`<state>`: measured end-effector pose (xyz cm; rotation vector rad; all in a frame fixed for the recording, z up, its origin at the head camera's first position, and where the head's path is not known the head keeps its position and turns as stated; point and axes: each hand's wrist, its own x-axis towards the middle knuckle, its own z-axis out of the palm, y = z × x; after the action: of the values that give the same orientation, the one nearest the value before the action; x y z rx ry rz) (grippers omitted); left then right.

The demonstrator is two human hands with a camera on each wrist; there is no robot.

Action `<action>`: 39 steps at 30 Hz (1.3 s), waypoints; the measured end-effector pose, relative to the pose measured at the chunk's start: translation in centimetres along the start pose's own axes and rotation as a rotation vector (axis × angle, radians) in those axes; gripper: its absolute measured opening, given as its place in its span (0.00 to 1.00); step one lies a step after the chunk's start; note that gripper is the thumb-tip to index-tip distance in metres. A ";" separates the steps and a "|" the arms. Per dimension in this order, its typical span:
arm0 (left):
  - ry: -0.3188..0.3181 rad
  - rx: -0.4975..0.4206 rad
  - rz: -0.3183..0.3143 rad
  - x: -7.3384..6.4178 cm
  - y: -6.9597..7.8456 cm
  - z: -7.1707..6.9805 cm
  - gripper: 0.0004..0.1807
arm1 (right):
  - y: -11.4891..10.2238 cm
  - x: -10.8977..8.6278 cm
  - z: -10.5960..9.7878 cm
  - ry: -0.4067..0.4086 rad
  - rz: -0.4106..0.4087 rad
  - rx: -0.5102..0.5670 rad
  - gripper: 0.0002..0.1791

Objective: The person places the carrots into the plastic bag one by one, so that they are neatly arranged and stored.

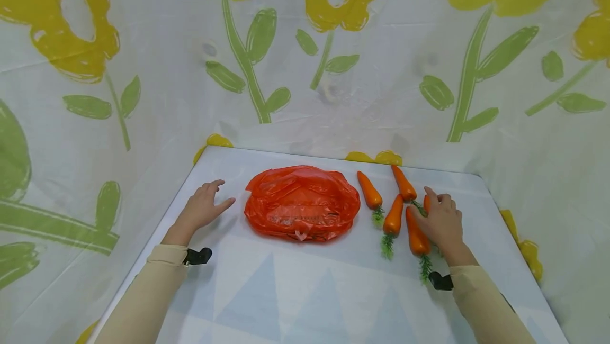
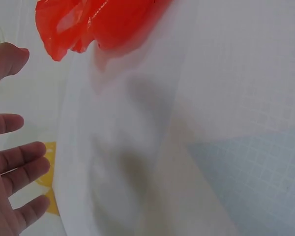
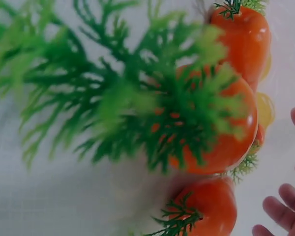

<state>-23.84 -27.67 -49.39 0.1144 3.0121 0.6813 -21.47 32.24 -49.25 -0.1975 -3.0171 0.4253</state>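
Hovering with right hand [image 1: 443, 222], fingers apart, glossy orange cone-shaped carrots [image 1: 393, 218] beneath and to its left; spreading empty left hand [image 1: 202, 206], crumpled red plastic bag [image 1: 302, 217] off its fingertips; ideally pinching thick bodies, sparing feathery green tops [image 1: 425, 268].

We're seeing faint marks [image 1: 287, 220] on the red bag [image 1: 302, 201], R of the L hand [image 1: 202, 209], but aren't reading any txt.
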 end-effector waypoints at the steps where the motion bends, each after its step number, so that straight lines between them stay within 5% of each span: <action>1: -0.003 -0.028 -0.004 0.0 0.1 0.0 0.40 | 0.1 -0.1 0.0 0.000 0.005 0.000 0.43; 6: -0.018 -0.102 -0.011 0.1 0.4 -0.1 0.38 | 0.6 -0.2 -0.2 -0.009 0.008 0.001 0.39; 17: -0.095 -0.143 -0.032 0.2 1.8 0.2 0.68 | 2.8 -0.7 -0.4 -0.045 0.018 0.070 0.33; 31: -0.147 -0.138 0.144 -0.1 3.6 1.4 0.65 | 4.6 -1.1 0.3 -0.171 0.005 0.126 0.32; 39: -0.195 -0.139 0.165 0.0 4.1 1.9 0.63 | 4.9 -0.9 0.0 -0.266 0.048 0.176 0.33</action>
<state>-23.50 -23.13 -49.37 0.4027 2.7811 0.8380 -19.97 36.81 -50.70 -0.2162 -3.2118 0.7762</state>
